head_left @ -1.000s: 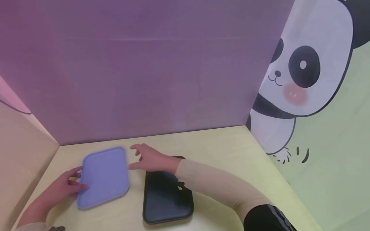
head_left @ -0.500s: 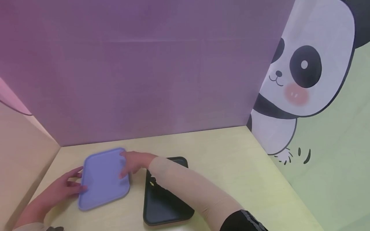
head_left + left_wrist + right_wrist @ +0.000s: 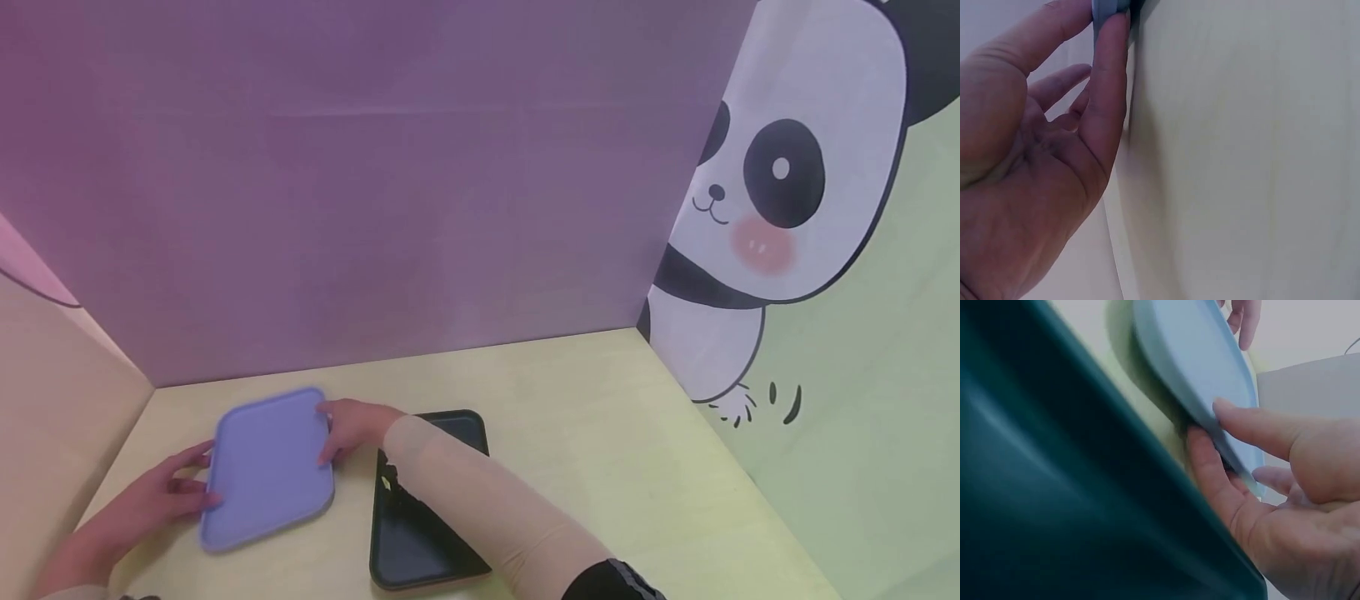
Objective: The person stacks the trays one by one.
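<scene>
A lavender tray (image 3: 266, 467) lies at the left of the pale table (image 3: 570, 392). My left hand (image 3: 197, 479) holds its left edge; in the left wrist view thumb and forefinger pinch that rim (image 3: 1109, 7). My right hand (image 3: 330, 429) grips the tray's right edge. The right wrist view shows the thumb on top and the fingers (image 3: 1210, 469) underneath, with this edge of the lavender tray (image 3: 1197, 369) raised a little off the table. A black tray (image 3: 420, 542) rests just right of it, partly hidden under my right forearm (image 3: 480, 508).
A purple wall (image 3: 375, 208) closes the back of the table, a tan panel (image 3: 52, 375) stands at the left, and a panel with a panda picture (image 3: 787, 208) at the right. The table's right half is bare wood.
My right hand moved left from above the black tray to the lavender tray's right edge and took hold of it. The left hand stayed on the left edge.
</scene>
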Action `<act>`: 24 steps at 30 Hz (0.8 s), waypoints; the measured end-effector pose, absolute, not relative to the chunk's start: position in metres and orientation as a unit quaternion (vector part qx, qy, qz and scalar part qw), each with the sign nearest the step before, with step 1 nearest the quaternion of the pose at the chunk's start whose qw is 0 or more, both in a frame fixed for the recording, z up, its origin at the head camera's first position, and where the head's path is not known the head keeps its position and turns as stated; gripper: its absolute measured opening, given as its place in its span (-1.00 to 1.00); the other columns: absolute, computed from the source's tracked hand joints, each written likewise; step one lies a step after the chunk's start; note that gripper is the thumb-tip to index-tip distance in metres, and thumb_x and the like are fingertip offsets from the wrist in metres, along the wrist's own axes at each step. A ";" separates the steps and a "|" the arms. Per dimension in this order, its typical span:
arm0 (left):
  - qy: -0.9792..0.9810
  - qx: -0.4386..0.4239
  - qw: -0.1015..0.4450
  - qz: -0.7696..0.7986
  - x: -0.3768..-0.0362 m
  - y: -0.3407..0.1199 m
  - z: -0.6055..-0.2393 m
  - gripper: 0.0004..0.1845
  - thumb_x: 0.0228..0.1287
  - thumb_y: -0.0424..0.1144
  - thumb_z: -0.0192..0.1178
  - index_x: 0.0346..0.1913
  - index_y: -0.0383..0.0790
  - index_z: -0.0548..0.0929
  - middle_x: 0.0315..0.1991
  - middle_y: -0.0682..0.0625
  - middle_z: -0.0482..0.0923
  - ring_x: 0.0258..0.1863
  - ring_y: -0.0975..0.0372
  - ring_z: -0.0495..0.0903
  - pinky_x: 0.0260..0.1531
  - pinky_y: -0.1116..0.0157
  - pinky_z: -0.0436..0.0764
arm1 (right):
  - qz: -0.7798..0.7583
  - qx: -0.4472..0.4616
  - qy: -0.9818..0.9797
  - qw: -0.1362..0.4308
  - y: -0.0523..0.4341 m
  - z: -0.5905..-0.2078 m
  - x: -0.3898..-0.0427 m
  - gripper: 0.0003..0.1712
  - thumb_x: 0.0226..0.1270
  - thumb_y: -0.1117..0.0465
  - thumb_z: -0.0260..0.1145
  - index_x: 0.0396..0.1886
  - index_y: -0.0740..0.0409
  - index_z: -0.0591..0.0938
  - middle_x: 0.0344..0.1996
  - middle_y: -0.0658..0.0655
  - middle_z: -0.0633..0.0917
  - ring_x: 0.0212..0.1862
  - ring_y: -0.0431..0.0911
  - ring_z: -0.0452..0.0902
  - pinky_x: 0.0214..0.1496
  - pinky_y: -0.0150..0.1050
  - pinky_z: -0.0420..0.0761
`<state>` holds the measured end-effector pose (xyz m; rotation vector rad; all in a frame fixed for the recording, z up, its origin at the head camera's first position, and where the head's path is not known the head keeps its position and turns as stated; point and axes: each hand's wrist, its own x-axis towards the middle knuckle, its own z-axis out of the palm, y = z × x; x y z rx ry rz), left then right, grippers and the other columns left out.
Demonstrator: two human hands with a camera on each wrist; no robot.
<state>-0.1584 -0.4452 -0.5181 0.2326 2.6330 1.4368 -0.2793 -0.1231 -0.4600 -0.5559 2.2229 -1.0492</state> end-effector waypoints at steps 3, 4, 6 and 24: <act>0.859 0.081 0.072 0.500 -0.157 -0.448 -0.522 -0.18 0.50 -0.45 0.38 0.72 -0.23 0.28 0.17 0.69 0.39 0.01 0.56 0.65 -0.07 0.41 0.73 | -0.384 -0.212 0.848 0.298 -0.123 -0.462 -0.280 0.12 0.24 0.46 0.66 0.75 0.08 0.35 0.52 0.05 0.58 0.01 -0.24 0.70 0.17 -0.43 0.67; 0.856 0.087 0.075 0.505 -0.157 -0.449 -0.523 -0.19 0.51 -0.46 0.37 0.72 -0.11 0.32 0.16 0.70 0.40 0.02 0.56 0.65 -0.07 0.41 0.73 | -0.379 -0.214 0.850 0.296 -0.123 -0.463 -0.280 0.11 0.25 0.44 0.67 0.74 0.06 0.36 0.50 0.05 0.60 0.04 -0.24 0.69 0.22 -0.43 0.64; 0.849 0.097 0.075 0.514 -0.156 -0.450 -0.524 -0.18 0.51 -0.48 0.36 0.70 0.09 0.36 0.16 0.67 0.44 0.03 0.55 0.66 -0.06 0.40 0.74 | -0.365 -0.217 0.858 0.288 -0.124 -0.465 -0.282 0.09 0.25 0.39 0.68 0.73 0.03 0.38 0.44 0.04 0.66 0.08 -0.27 0.67 0.28 -0.44 0.59; 0.832 0.101 0.080 0.539 -0.156 -0.448 -0.518 -0.21 0.58 -0.49 0.26 0.70 0.15 0.33 0.23 0.61 0.43 0.06 0.48 0.71 -0.03 0.44 0.70 | -0.467 -0.216 0.795 0.322 -0.109 -0.462 -0.289 0.05 0.26 0.51 0.62 0.71 0.11 0.40 0.14 0.19 0.72 -0.26 -0.11 0.77 -0.04 -0.29 0.79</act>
